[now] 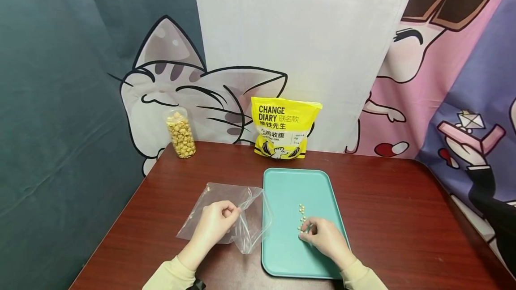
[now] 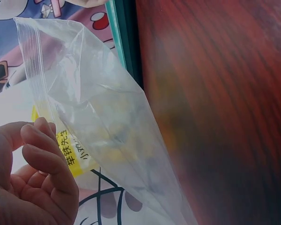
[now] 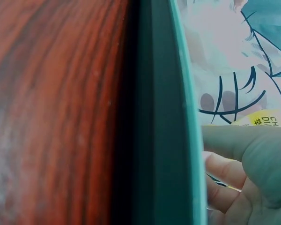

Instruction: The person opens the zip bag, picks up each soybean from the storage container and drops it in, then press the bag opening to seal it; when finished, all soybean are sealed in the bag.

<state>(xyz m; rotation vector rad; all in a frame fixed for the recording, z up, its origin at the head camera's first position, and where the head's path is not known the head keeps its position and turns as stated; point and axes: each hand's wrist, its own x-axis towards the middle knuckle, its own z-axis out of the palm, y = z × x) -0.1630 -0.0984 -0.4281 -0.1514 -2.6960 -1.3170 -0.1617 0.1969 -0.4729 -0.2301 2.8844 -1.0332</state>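
My left hand (image 1: 219,223) pinches the rim of a clear zip bag (image 1: 251,218) between thumb and forefinger. The bag's mouth gapes over the left edge of a turquoise tray (image 1: 282,191), and a few pale bits lie in its far part. Over the tray, my right hand (image 1: 325,236) has its thumb and forefinger curled round a small pale yellow pellet at the near end of a short line of such pellets (image 1: 302,209). In the left wrist view, the zip strip of the bag (image 2: 98,103) shows beyond the fingers. The tray's rim (image 3: 191,112) hides the right fingertips in the right wrist view.
A yellow printed pouch (image 1: 284,129) stands behind the tray at the back of the brown wooden table (image 1: 387,218). At the back left is a clear jar of popcorn (image 1: 181,135). A cartoon-printed cloth (image 1: 250,35) hangs behind and beside the table.
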